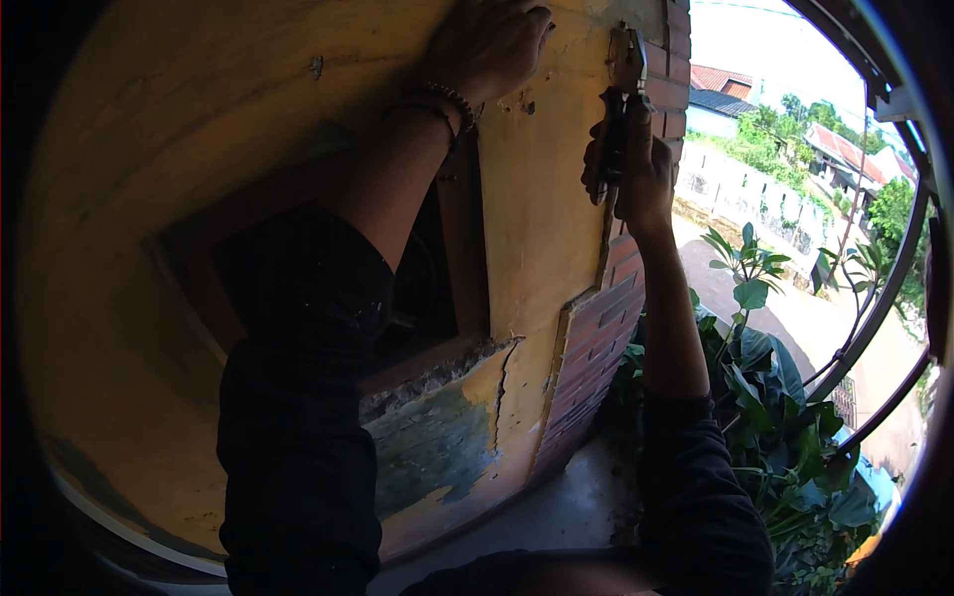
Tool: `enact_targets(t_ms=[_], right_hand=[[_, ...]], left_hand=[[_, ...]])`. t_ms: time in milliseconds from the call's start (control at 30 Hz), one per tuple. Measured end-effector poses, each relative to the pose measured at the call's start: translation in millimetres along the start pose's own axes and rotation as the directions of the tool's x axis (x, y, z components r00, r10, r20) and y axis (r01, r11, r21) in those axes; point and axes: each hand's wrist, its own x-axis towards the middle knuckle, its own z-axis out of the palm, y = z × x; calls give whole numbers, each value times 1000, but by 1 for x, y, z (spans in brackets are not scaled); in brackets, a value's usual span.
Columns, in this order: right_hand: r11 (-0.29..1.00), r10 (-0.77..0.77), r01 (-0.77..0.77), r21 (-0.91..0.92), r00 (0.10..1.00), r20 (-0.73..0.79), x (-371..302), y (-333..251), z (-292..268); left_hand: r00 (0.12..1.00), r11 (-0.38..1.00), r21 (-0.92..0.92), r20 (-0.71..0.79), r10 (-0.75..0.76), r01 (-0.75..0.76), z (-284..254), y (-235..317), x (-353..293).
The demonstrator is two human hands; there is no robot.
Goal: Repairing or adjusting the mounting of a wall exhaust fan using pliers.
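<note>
My right hand is wrapped around the dark handles of a pair of pliers, held upright. Their metal jaws point up beside the wall's corner, next to a chipped patch of plaster; whether they grip anything cannot be made out. High on the yellow wall, my left hand rests against or close to the surface with its fingers curled. The top edge cuts off part of that hand, and anything inside the fingers is hidden. A beaded bracelet circles the left wrist.
Below my left arm is a window opening with a brown frame. Cracked, peeling plaster lies beneath it. Brick facing covers the corner. Leafy plants, a curved metal bar and a road stand to the right.
</note>
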Motion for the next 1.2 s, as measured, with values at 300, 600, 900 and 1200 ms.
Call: enact_targets(t_ms=[300,600,900,1200], right_hand=[[977,140,-127,-174,988,63,-6,-5,3],[979,145,-169,113,970,195,-10,15,11],[948,144,-199,247,965,221,-19,25,32],[719,-481,368,-589,876,-40,-33,61,44]], left_hand=[[1000,1000,23,10,-8,8,-2,0,-3],[976,911,-397,218,-26,113,-13,0,5],[998,921,-388,-44,-35,15,-5,4,-2],[968,833,-513,233,-95,206,-9,2,6]])
